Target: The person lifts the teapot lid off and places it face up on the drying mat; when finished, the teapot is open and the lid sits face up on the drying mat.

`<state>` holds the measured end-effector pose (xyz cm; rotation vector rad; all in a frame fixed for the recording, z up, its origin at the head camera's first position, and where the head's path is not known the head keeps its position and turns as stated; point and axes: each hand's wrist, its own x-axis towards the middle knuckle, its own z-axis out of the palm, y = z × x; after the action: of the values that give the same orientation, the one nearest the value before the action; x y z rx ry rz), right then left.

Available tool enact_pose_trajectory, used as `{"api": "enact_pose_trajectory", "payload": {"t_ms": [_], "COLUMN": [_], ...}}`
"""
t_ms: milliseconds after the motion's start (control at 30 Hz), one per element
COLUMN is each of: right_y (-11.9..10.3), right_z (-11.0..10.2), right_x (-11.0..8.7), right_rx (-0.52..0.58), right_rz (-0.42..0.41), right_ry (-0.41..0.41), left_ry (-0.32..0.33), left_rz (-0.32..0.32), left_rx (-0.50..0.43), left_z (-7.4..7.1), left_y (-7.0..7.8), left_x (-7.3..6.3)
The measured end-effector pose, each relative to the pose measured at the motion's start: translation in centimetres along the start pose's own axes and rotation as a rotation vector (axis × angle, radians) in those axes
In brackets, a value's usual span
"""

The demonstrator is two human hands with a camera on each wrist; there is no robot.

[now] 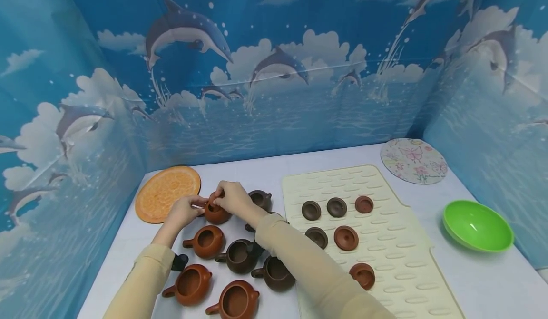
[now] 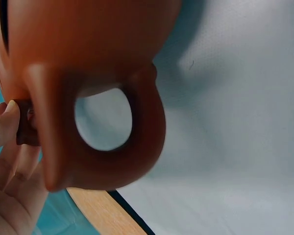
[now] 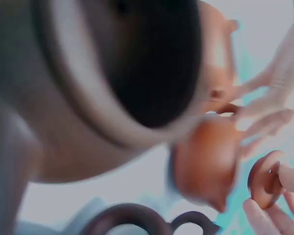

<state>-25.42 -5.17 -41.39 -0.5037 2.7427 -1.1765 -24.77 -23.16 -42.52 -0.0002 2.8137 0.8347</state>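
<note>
My left hand (image 1: pixel 184 210) pinches the handle of a reddish-brown clay teapot (image 1: pixel 217 216) at the back of the group. In the left wrist view, its thumb and fingers close on the small handle (image 2: pixel 25 129), behind a nearer teapot (image 2: pixel 98 39). Just above the held teapot, my right hand (image 1: pixel 234 197) grips a round reddish-brown lid (image 3: pixel 265 180) between thumb and fingers. The lid is tilted on edge in the right wrist view, a small hole showing in it. There, a dark teapot (image 3: pixel 49 132) fills the foreground.
Lidless teapots stand around, reddish ones (image 1: pixel 208 242) on the left and dark ones (image 1: pixel 240 256) on the right. Several lids (image 1: pixel 346 238) lie on a cream mat (image 1: pixel 398 243). A green bowl (image 1: pixel 477 226), an orange round mat (image 1: pixel 168 193) and a flowered round mat (image 1: pixel 413 161) flank them.
</note>
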Motion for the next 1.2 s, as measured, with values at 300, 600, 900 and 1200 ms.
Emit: {"api": "enact_pose_trajectory", "payload": {"t_ms": [300, 600, 900, 1200], "right_y": [3.0, 12.1, 20.9, 22.7], "right_z": [-8.1, -17.4, -18.8, -18.1], "right_x": [-4.0, -13.3, -22.4, -25.9], "right_rx": [0.531, 0.706, 0.822, 0.257], "right_rz": [0.14, 0.2, 0.362, 0.439], "right_ry": [-0.109, -0.089, 0.004, 0.046], "left_ry": [-0.009, -0.012, -0.031, -0.044], "left_rz": [-0.007, 0.004, 0.013, 0.005], "left_rx": [0.009, 0.013, 0.006, 0.005], "left_z": [0.0, -0.3, -0.5, -0.3], "left_y": [-0.3, -0.1, -0.1, 0.0], "left_x": [-0.6, -0.3, -0.3, -0.3]}}
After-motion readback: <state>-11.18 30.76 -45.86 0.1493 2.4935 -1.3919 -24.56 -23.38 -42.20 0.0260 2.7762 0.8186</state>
